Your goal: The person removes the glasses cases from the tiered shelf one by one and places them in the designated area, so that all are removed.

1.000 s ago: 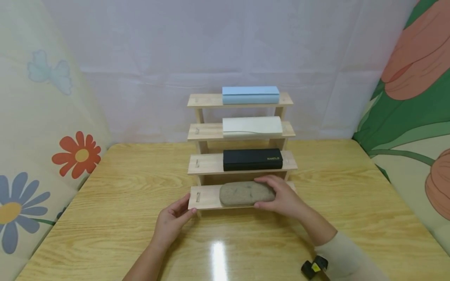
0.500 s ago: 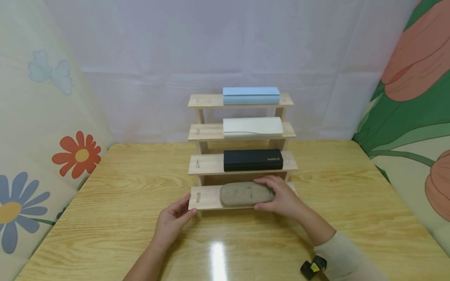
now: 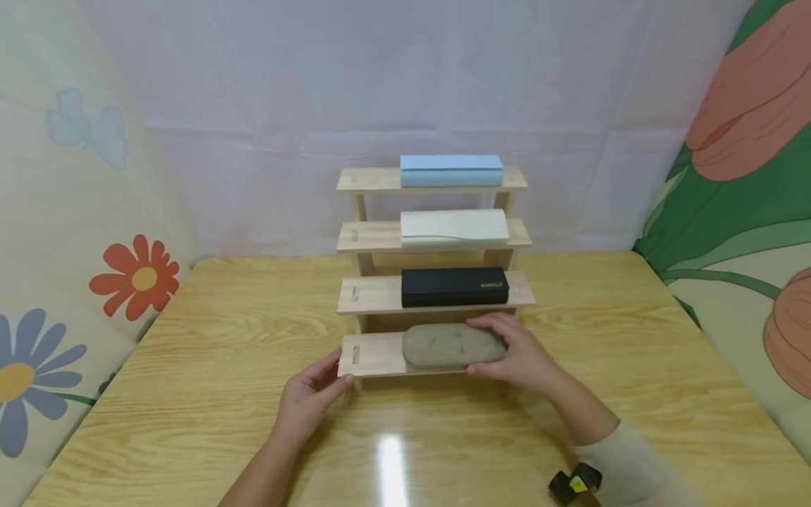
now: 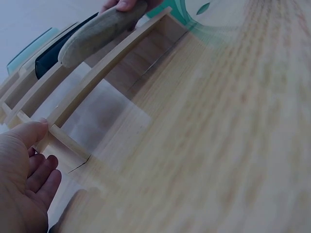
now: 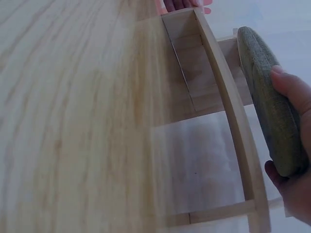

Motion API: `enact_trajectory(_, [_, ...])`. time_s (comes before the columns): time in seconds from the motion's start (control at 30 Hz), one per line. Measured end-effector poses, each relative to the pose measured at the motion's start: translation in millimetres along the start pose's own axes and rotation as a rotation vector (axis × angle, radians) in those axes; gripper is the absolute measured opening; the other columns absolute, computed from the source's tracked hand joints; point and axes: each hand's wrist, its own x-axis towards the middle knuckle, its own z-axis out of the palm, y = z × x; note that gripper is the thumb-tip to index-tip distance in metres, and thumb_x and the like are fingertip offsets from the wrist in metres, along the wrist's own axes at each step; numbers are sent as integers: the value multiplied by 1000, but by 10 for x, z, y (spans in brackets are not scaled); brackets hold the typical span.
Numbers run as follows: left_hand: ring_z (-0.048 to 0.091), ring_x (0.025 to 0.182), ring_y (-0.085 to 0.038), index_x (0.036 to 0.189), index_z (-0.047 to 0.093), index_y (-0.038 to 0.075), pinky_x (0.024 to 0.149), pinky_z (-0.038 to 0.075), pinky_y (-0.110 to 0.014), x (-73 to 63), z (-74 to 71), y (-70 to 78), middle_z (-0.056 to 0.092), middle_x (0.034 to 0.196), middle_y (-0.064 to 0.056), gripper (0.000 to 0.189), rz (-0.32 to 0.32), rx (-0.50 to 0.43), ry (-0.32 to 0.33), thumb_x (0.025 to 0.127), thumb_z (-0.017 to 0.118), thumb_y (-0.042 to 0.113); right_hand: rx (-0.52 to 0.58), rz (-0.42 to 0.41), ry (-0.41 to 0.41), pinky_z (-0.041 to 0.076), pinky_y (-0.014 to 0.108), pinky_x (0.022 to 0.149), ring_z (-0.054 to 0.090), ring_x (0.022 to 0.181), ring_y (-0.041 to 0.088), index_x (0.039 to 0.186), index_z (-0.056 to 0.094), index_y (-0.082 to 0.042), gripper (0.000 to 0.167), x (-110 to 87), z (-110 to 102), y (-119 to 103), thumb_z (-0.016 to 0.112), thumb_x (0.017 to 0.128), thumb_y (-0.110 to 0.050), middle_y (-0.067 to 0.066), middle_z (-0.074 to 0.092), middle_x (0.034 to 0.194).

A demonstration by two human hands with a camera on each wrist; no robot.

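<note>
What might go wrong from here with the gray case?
Held near one end by the right hand, the gray case may swing or slip. That hand is just in front of the black case and could nudge it. The left hand pinches a corner of the bottom shelf; a tug might shift the stand.

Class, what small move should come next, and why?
Probably the right hand should lower the grey case onto the bottom shelf: its ends roughly line up with the black case, and the right wrist view suggests a gap beneath.
</note>
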Motion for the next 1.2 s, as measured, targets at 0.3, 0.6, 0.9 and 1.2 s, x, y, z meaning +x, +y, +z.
enact_trajectory(0.3, [55, 128, -33, 136, 53, -1, 92, 49, -12, -4, -3, 28, 54, 140, -17, 53, -9, 8, -2, 88, 72, 9, 9, -9, 22, 46, 51, 99, 54, 119, 32, 132, 60, -13, 66, -96, -203, -21, 88, 73, -26, 11, 57, 134])
enact_trajectory(0.6, [55, 127, -34, 136, 53, -2, 93, 50, -14, 1, -3, 29, 54, 140, -19, 52, 3, 16, -5, 88, 72, 7, 57, 39, 58, 39, 55, 106, 47, 129, 34, 134, 56, -12, 69, -216, -459, 0, 87, 74, -21, 11, 54, 139])
enact_trajectory(0.9, [55, 127, -33, 136, 53, -1, 92, 50, -13, 8, -6, 11, 54, 140, -18, 53, -13, 13, -3, 88, 72, 9, 20, 70, 135, 38, 28, 102, 46, 126, 29, 135, 54, -8, 66, -358, -733, 73, 84, 78, -18, 13, 53, 137])
enact_trajectory(1.2, [54, 128, -34, 137, 53, -1, 95, 50, -17, 4, -12, 19, 53, 141, -18, 54, -7, 20, -5, 88, 73, 11, -5, 148, 190, 38, 16, 86, 44, 122, 30, 142, 47, -7, 68, -478, -1027, 187, 79, 84, -20, 16, 45, 143])
